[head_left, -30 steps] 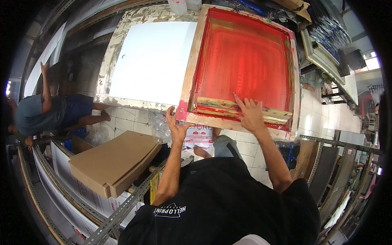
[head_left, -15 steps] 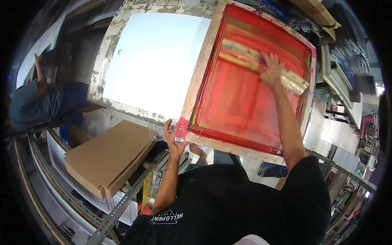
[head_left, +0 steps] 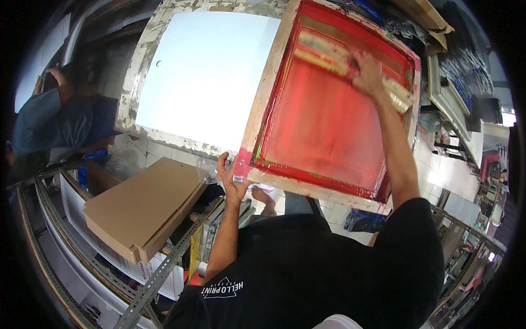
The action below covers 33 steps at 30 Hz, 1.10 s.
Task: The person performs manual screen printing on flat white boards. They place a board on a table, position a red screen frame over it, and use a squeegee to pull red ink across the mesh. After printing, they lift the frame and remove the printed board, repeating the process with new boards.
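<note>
A wooden-framed printing screen point(head_left: 263, 101), its mesh smeared with red ink, is ahead of me to the right. My right hand point(head_left: 368, 75) is closed around a long squeegee point(head_left: 323, 55) with a worn, ink-stained wooden handle. The squeegee lies slantwise across the far part of the mesh, and motion blurs it slightly. My left hand point(head_left: 233, 178) holds the near left corner of the frame, with its fingers partly hidden. Left of the screen, a large white sheet point(head_left: 205, 77) with a small round hole lies on a paint-flecked board point(head_left: 129, 93).
A stack of flat brown cardboard boxes point(head_left: 145, 205) rests on a metal rack point(head_left: 148, 299) at the near left. Another person point(head_left: 55, 118) stands at the far left, hands on a white panel point(head_left: 41, 55). Frames and panels point(head_left: 455, 109) lean at the right.
My right hand has pushed the squeegee farther away from me over the mesh. My left hand keeps its hold on the frame corner. At the far left, the other person's arm has shifted.
</note>
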Each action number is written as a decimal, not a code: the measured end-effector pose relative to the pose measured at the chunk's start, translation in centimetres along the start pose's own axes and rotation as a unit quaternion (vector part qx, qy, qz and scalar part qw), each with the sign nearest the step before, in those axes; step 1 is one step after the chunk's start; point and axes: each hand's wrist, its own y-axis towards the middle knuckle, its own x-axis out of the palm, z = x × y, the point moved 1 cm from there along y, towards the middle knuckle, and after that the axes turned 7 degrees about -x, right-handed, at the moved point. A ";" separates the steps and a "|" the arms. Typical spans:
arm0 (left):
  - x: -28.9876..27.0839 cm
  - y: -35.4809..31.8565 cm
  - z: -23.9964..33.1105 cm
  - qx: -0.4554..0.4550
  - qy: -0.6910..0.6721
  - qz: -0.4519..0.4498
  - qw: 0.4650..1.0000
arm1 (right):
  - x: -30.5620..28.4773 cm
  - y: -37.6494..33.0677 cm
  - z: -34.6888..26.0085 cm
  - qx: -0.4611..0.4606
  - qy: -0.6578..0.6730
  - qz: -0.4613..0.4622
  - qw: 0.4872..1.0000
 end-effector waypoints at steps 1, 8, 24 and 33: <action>0.1 0.1 0.3 0.001 0.005 0.002 1.000 | -0.6 -3.5 -2.3 -0.013 -0.005 0.007 1.000; -0.1 0.0 1.1 0.000 -0.001 0.005 1.000 | -4.3 -21.5 -16.7 0.001 0.145 -0.145 0.979; 0.0 0.4 0.5 0.012 -0.001 0.006 1.000 | 1.3 -8.4 -6.1 0.027 0.034 0.063 0.997; -0.4 -0.3 0.6 -0.037 0.045 -0.014 0.998 | 2.2 7.7 5.6 -0.034 -0.029 0.199 0.979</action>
